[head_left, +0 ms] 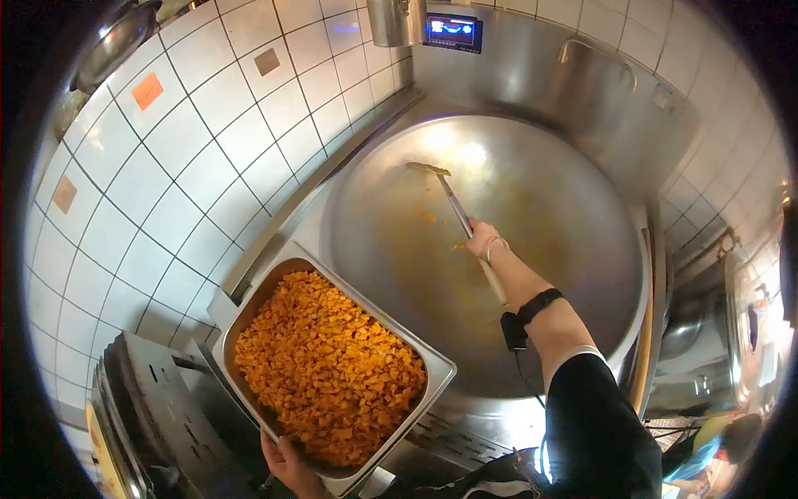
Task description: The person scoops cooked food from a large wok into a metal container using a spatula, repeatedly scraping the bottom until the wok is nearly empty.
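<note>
My right hand (483, 239) is wrapped round the handle of a long metal spatula (452, 200). The spatula's blade rests against the far left wall of a very large steel wok (573, 208), whose surface carries a thin orange film and a few small bits. At the lower left, my left hand (291, 467) grips the near rim of a deep steel tray (440, 372). Small orange diced pieces (332, 366) fill much of that tray. Its right side overlaps the wok's left edge. My left thumb shows on the rim, with the other fingers partly hidden beneath.
White tiled walls (150, 191) close in the left and back. A lit display (453, 32) and a thin tap (594, 50) are behind the wok. A wooden pole (642, 333) lies along the right edge. At far lower right, part of another person (706, 453) shows.
</note>
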